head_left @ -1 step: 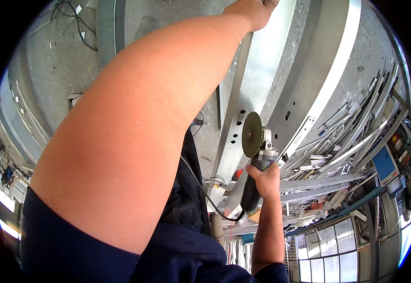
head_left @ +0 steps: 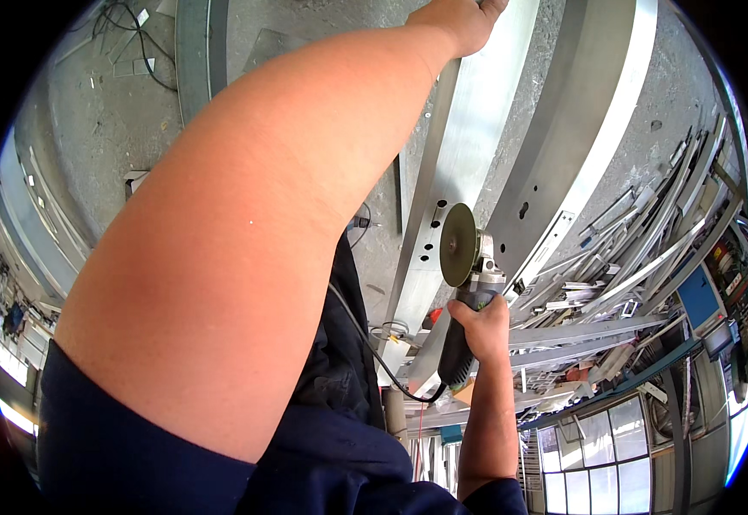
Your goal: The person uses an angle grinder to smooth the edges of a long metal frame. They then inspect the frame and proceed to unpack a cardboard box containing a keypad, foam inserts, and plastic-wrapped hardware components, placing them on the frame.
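Observation:
My right hand (head_left: pixel 480 328) is closed round the dark body of an angle grinder (head_left: pixel 458 350), thumb across its top. The grinder's round greenish-brown disc (head_left: pixel 459 245) stands nearly upright in front of a long silver metal beam (head_left: pixel 468 142) with several dark holes. Whether the disc touches that metal, I cannot tell. A black power cord (head_left: pixel 372 348) loops from the grinder's rear toward my dark clothing. Far up, my left hand (head_left: pixel 453 24) lies at the same beam; the upper border cuts off most of its fingers, so its grip is hidden.
A second wide metal beam (head_left: pixel 576 129) with holes runs alongside on the right. Beyond it lies a heap of metal strips and offcuts (head_left: pixel 640 245). Another power tool (head_left: pixel 360 222) rests on the concrete floor left of the first beam. A cable (head_left: pixel 141 39) lies at the upper left.

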`<control>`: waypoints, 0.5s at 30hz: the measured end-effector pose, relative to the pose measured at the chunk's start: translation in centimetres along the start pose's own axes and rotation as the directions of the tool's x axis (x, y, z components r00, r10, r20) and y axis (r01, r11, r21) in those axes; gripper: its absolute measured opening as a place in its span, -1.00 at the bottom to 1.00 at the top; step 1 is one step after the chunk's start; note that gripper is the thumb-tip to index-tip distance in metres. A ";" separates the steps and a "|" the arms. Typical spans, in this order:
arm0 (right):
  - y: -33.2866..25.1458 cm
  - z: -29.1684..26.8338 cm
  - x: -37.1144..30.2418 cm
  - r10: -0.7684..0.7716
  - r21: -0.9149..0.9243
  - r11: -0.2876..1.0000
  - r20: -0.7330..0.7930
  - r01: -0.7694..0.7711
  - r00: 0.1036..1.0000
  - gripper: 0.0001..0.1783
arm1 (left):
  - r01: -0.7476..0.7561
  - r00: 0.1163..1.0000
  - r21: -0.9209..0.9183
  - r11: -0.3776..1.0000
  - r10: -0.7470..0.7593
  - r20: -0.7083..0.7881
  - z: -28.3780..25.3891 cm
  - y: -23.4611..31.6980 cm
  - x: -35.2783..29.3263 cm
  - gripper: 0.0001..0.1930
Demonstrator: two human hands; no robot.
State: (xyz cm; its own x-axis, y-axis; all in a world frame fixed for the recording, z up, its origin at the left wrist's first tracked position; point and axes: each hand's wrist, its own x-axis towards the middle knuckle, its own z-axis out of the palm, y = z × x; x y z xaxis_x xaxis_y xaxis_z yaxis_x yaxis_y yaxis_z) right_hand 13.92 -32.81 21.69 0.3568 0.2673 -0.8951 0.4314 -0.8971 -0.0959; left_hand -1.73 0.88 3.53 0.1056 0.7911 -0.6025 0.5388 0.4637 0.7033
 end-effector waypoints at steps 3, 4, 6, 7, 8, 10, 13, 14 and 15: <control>-0.1 0.1 0.1 -0.011 0.031 0.999 0.002 0.011 1.000 -0.72 | 0.004 1.000 0.003 1.000 -0.004 0.004 -0.1 -0.1 0.1 -0.14; 0.0 0.2 0.1 -0.013 0.035 0.999 0.002 0.013 1.000 -0.72 | 0.006 1.000 0.003 1.000 -0.006 0.008 -0.1 -0.1 0.0 -0.15; 0.2 0.3 0.1 -0.017 0.020 1.000 -0.010 0.017 1.000 -0.71 | 0.000 1.000 0.002 1.000 0.000 0.005 -0.1 0.0 -0.1 -0.15; 0.3 0.3 0.1 -0.019 0.001 1.000 -0.022 0.019 1.000 -0.71 | -0.002 1.000 0.001 1.000 0.002 0.003 -0.1 0.0 -0.1 -0.15; 0.3 0.3 0.1 -0.021 -0.018 1.000 -0.034 0.021 0.999 -0.70 | -0.001 1.000 -0.001 1.000 0.001 0.003 -0.2 0.0 -0.2 -0.15; -0.4 0.3 -0.1 -0.021 -0.030 0.999 -0.028 0.020 0.999 -0.69 | 0.000 1.000 -0.005 1.000 0.000 0.006 -0.3 0.1 -0.3 -0.15; 0.0 0.4 0.1 -0.025 -0.073 0.997 -0.033 0.022 0.999 -0.67 | -0.028 0.999 -0.038 0.999 0.028 0.016 -0.8 0.4 -1.1 -0.15; 0.2 0.5 0.2 -0.029 -0.094 0.995 -0.037 0.025 0.999 -0.66 | -0.022 1.000 -0.033 0.999 0.023 0.012 -0.7 0.2 -0.8 -0.15; 0.2 0.5 0.2 -0.031 -0.097 0.995 -0.039 0.027 0.999 -0.66 | -0.017 1.000 -0.029 0.999 0.017 0.008 -0.5 0.0 -0.4 -0.15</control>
State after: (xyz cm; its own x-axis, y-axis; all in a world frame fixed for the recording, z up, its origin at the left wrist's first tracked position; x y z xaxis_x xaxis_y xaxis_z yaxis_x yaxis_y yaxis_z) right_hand 13.64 -33.12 21.27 0.3754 0.3081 -0.8741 0.5190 -0.8513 -0.0772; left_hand -2.13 0.75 3.99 0.1214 0.7957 -0.5933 0.5127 0.4616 0.7239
